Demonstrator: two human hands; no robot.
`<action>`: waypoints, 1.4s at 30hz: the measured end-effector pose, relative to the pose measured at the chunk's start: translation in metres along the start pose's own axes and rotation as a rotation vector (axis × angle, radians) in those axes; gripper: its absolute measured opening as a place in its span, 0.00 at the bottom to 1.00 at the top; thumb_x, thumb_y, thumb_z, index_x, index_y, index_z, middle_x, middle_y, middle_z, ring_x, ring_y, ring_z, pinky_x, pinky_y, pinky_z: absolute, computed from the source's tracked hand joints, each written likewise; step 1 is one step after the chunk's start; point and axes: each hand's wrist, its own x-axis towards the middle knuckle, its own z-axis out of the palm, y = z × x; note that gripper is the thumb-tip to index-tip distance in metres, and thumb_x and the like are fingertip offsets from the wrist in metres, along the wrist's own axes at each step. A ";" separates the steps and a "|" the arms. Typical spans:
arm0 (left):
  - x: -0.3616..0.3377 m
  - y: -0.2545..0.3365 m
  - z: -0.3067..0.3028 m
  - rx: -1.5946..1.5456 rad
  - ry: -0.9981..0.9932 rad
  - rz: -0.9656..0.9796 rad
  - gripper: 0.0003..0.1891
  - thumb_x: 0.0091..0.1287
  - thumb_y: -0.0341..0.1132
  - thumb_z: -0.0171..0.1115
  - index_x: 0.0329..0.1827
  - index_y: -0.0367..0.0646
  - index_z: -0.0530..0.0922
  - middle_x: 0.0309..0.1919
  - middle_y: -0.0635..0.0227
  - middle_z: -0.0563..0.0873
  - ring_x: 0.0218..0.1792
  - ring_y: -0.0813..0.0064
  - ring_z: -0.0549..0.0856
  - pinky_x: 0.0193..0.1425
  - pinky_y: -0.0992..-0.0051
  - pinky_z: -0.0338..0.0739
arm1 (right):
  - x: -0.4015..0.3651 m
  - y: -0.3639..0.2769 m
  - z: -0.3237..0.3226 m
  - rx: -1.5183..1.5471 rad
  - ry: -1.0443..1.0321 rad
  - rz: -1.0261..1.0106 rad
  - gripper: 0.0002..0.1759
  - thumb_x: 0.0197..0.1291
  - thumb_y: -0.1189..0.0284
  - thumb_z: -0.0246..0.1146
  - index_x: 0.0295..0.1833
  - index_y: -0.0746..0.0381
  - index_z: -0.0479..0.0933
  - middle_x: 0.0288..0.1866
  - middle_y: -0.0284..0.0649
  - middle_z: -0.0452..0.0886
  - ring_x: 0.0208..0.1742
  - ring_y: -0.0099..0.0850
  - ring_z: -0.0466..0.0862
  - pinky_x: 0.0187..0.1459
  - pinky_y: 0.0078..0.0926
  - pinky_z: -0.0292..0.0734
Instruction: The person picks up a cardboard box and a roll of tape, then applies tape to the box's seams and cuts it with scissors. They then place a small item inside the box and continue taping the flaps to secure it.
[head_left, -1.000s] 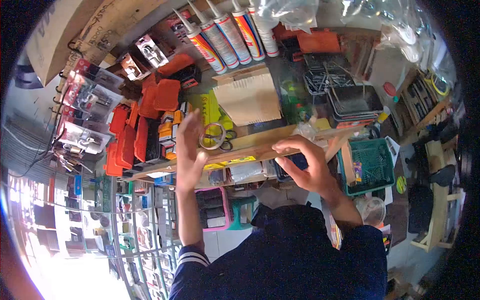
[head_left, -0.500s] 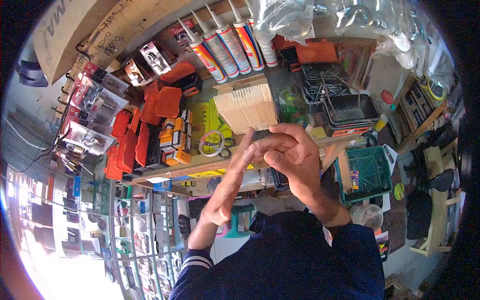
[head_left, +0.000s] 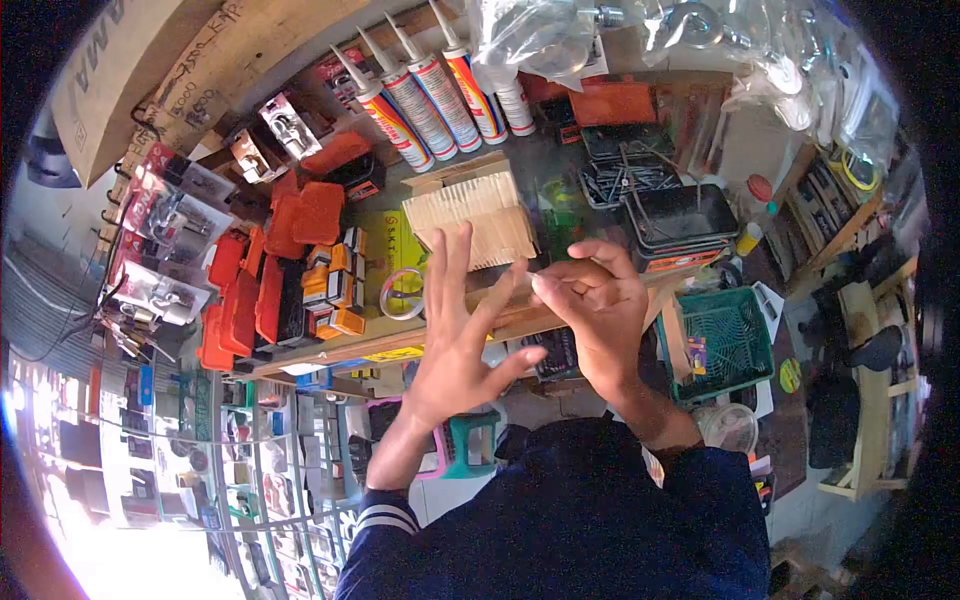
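My left hand (head_left: 465,335) is raised with its fingers spread and holds nothing, its fingertips over the front edge of the box of pale, upright packets (head_left: 475,215). Just right of it, my right hand (head_left: 597,315) has its thumb and fingertips bent together in a pinch, close to my left hand's fingers. What the pinch holds, if anything, is too small to make out. A roll of tape (head_left: 403,294) lies on the counter behind my left hand, partly covered by it.
Orange boxes (head_left: 240,310) and small orange-white boxes (head_left: 335,285) stand left on the wooden counter. Sealant tubes (head_left: 430,95) stand at the back. Black bins (head_left: 680,220) are right, above a green basket (head_left: 722,345). Plastic bags (head_left: 530,40) hang overhead.
My left hand has turned and spread its fingers, where before it was edge-on and close against my right hand. The view has shifted slightly, so the counter's things appear further left.
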 end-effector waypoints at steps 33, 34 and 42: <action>0.089 -0.114 -0.015 0.264 -0.270 0.142 0.33 0.66 0.50 0.68 0.74 0.55 0.73 0.74 0.51 0.70 0.74 0.47 0.68 0.78 0.54 0.59 | -0.022 -0.024 -0.081 -0.225 0.016 0.090 0.16 0.64 0.83 0.65 0.54 0.67 0.69 0.42 0.43 0.82 0.43 0.31 0.86 0.45 0.31 0.86; 0.089 -0.120 -0.016 0.266 -0.266 0.141 0.33 0.66 0.50 0.68 0.74 0.55 0.73 0.74 0.51 0.70 0.74 0.47 0.68 0.78 0.54 0.59 | -0.022 -0.024 -0.080 -0.225 0.012 0.089 0.16 0.64 0.83 0.65 0.54 0.67 0.69 0.42 0.43 0.82 0.43 0.31 0.86 0.45 0.31 0.86; 0.087 -0.125 -0.018 0.116 -0.214 0.187 0.32 0.65 0.50 0.68 0.72 0.53 0.75 0.72 0.49 0.72 0.73 0.46 0.69 0.76 0.51 0.61 | -0.021 -0.022 -0.073 -0.202 -0.041 0.124 0.14 0.66 0.81 0.65 0.54 0.66 0.70 0.44 0.43 0.82 0.43 0.32 0.86 0.48 0.29 0.85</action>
